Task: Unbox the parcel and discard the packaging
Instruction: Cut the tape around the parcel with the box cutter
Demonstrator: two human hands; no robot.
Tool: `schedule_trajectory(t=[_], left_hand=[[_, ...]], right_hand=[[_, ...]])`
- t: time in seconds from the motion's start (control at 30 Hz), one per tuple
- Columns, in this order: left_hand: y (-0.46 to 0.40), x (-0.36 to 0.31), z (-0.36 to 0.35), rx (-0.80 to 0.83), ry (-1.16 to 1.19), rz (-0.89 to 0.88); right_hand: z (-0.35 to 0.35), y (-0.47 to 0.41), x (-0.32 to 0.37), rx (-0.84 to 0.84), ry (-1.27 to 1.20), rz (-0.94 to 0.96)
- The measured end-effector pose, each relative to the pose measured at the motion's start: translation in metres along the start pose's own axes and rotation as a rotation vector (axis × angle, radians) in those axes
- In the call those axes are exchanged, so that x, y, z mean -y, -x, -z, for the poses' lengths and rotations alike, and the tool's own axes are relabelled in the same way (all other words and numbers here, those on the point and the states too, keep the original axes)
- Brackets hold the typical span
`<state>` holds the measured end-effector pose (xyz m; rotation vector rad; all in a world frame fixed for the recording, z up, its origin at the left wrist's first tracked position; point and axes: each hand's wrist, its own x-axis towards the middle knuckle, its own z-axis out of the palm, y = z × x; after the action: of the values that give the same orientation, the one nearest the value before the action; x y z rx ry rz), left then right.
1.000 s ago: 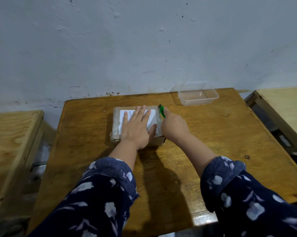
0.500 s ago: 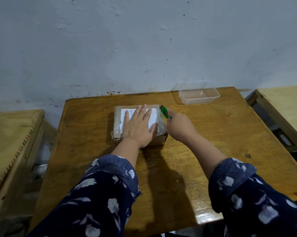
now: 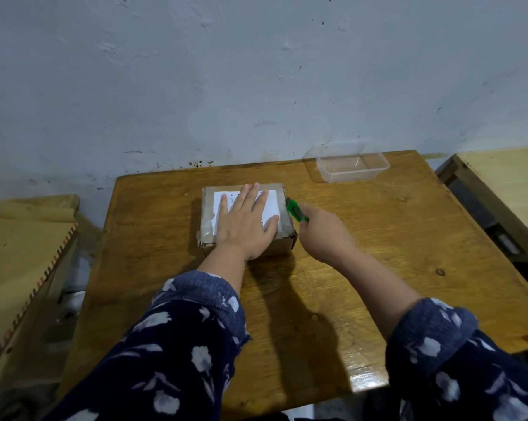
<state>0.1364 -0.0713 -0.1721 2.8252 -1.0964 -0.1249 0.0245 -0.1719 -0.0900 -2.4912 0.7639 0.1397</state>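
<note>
A small taped cardboard parcel with a white label sits on the wooden table, toward its far middle. My left hand lies flat on the parcel's top with fingers spread, pressing on it and covering much of the label. My right hand is closed around a green box cutter, whose tip touches the parcel's right top edge. The blade itself is too small to see.
An empty clear plastic container stands at the table's far right, near the wall. Another wooden table is at the right and a wooden bench at the left, with gaps between them.
My right hand has drawn the green cutter back toward me along the parcel's right edge. The left hand stays flat on top. The camera has shifted slightly.
</note>
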Motion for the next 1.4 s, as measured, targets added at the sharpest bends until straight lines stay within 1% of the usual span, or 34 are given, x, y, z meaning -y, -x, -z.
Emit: schedule_trajectory(t=[0.33,0.57,0.67,0.73,0.87,1.0,1.13,1.2,1.3,1.4], left_hand=[[0.0,0.001,0.001,0.002,-0.012,0.007],[0.0,0.0,0.001,0.006,-0.012,0.007],[0.0,0.0,0.001,0.007,-0.017,0.008],[0.0,0.0,0.002,0.014,-0.021,0.006],[0.001,0.001,0.003,0.018,-0.004,0.003],[0.0,0.002,0.002,0.021,0.003,-0.003],[0.002,0.004,0.003,0.041,0.037,-0.015],[0.002,0.005,0.003,0.053,0.046,-0.018],[-0.001,0.004,0.005,0.075,0.049,-0.007],[-0.006,0.003,0.009,0.098,0.06,0.02]], right_hand=[[-0.001,0.032,-0.011,-0.03,-0.11,0.028],[-0.011,0.053,-0.02,-0.01,-0.016,0.01],[-0.017,0.061,-0.025,-0.019,-0.024,-0.01],[-0.018,0.059,-0.029,-0.056,-0.082,-0.027],[-0.024,0.055,-0.037,-0.128,-0.305,-0.096],[-0.025,0.048,-0.036,-0.218,-0.482,-0.09],[-0.034,0.022,-0.032,-0.167,-0.539,-0.187],[-0.048,0.011,-0.028,-0.163,-0.568,-0.199],[-0.066,-0.002,-0.02,-0.198,-0.692,-0.221],[-0.071,-0.019,-0.017,-0.263,-0.674,-0.276]])
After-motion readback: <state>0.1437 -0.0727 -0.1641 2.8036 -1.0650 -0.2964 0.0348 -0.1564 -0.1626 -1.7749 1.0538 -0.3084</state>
